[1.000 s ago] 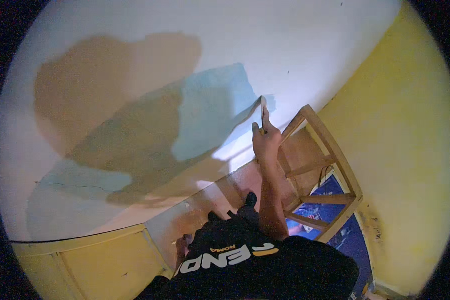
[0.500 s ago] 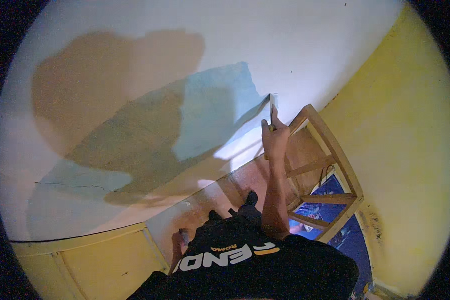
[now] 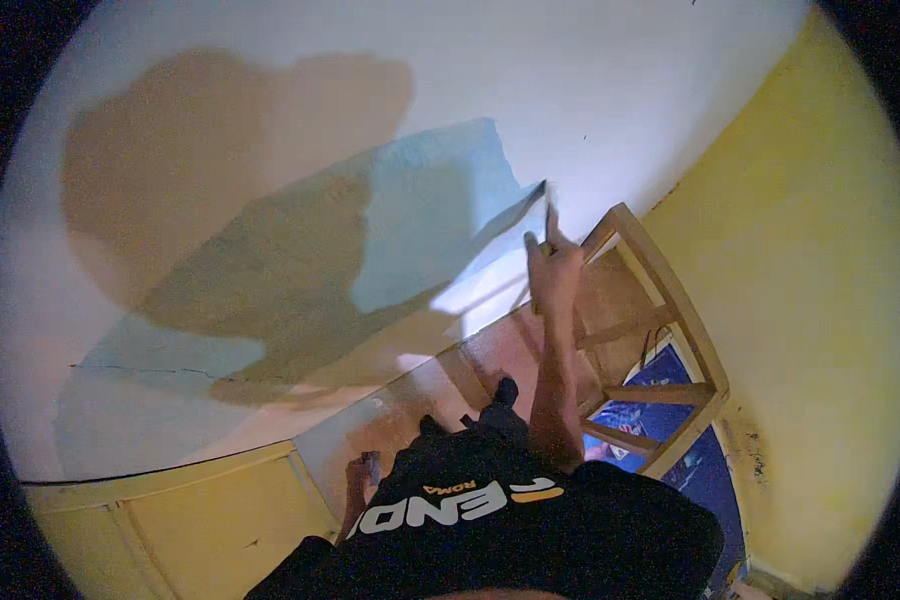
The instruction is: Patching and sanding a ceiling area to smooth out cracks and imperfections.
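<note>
In front of me is a white wall (image 3: 470,60) with a blue-green patch (image 3: 420,230) in its middle. My right hand (image 3: 555,270), arm stretched out, is closed round a flat-bladed scraper (image 3: 549,205). The blade shows nearly edge-on, and its tip is at the wall just right of the patch's edge. Low at my left side, my left hand (image 3: 358,480) is closed beside my body. A small greyish thing (image 3: 373,464) shows at its fingers, too dim to make out.
A wooden frame with crossbars (image 3: 675,290) stands close to my right arm. Beyond it is a yellow wall (image 3: 820,280), with a dark blue printed surface (image 3: 710,500) below. Yellow panels (image 3: 220,505) are at the lower left. My feet stand on a reddish-brown surface (image 3: 395,420).
My right hand and the scraper have shifted slightly right, with the blade's tip a little higher and its face turned more edge-on. My left hand has come slightly further into view.
</note>
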A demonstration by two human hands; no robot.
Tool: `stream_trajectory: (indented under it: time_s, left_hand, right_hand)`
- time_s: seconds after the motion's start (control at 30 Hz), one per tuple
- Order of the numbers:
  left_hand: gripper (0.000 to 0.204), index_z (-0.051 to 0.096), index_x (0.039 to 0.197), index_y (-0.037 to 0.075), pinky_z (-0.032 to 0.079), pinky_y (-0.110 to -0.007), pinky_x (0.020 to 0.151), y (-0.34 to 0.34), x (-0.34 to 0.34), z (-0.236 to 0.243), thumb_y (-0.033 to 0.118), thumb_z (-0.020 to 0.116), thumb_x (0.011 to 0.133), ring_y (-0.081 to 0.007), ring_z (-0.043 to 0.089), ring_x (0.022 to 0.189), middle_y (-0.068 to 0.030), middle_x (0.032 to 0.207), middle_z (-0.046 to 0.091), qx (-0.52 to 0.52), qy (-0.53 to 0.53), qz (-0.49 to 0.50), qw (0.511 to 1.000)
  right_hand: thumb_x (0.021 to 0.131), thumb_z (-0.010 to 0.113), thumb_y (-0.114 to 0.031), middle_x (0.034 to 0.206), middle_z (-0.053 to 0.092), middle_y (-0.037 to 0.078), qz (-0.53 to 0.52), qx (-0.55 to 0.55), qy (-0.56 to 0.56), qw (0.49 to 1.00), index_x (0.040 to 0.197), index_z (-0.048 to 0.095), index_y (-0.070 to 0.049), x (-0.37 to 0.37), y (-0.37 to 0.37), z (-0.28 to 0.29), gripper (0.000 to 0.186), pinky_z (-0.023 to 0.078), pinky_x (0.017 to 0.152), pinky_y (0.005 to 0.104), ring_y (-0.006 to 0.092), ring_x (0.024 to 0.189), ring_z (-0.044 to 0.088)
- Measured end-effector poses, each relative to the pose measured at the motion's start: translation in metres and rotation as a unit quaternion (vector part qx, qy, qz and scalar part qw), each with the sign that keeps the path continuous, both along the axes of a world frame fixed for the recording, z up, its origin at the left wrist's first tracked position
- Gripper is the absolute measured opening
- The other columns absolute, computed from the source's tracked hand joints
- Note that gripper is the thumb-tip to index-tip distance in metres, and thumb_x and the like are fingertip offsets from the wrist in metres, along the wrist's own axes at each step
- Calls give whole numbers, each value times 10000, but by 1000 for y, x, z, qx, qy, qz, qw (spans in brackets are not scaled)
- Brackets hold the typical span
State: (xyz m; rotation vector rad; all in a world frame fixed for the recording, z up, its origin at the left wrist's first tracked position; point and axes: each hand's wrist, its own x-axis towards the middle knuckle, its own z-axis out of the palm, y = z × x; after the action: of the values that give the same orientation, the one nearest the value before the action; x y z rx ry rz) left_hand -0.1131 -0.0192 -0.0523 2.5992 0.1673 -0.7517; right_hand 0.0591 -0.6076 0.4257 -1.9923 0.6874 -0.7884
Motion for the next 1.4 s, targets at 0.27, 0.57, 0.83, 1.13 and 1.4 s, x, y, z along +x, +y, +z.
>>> stream_trajectory:
  time_s: [0.27,0.57,0.83,1.13,1.4]
  left_hand:
    - [299,726,887,10,552,-527,684,-33,-4,51,292,644,834,-422,704,756,-234,785,709,26,-12,-26,999]
    - [362,730,835,43,558,-490,629,-5,3,-2,393,641,833,-367,720,711,-194,731,713,-136,32,118,983]
    - [409,741,871,31,564,-461,609,6,1,-4,418,611,847,-349,726,709,-177,740,719,58,-4,-62,996]
    - [339,758,982,47,554,-386,614,-3,0,-8,344,638,870,-236,698,669,-95,708,695,94,6,-25,995]
    - [300,746,990,53,557,-389,630,-2,-1,-3,314,642,883,-243,699,700,-129,788,704,-44,20,-35,998]
  right_hand:
    - [874,682,-55,620,517,-7,22,26,-48,998,1427,519,-61,-2,18,-4,576,401,550,267,69,618,379]
    - [862,689,-47,794,419,-132,15,14,-9,1000,1436,514,-80,-5,14,-1,601,413,552,265,63,612,390]
    - [861,686,-34,768,342,-79,7,18,0,1000,1430,519,-72,-4,23,8,594,365,531,275,74,619,366]
    - [848,700,-71,703,370,-7,20,16,-17,1000,1386,540,-10,-10,31,10,564,422,573,300,85,647,411]
    - [858,682,-83,585,509,151,3,-22,8,1000,1433,508,-56,-2,16,2,602,454,565,322,124,563,456]
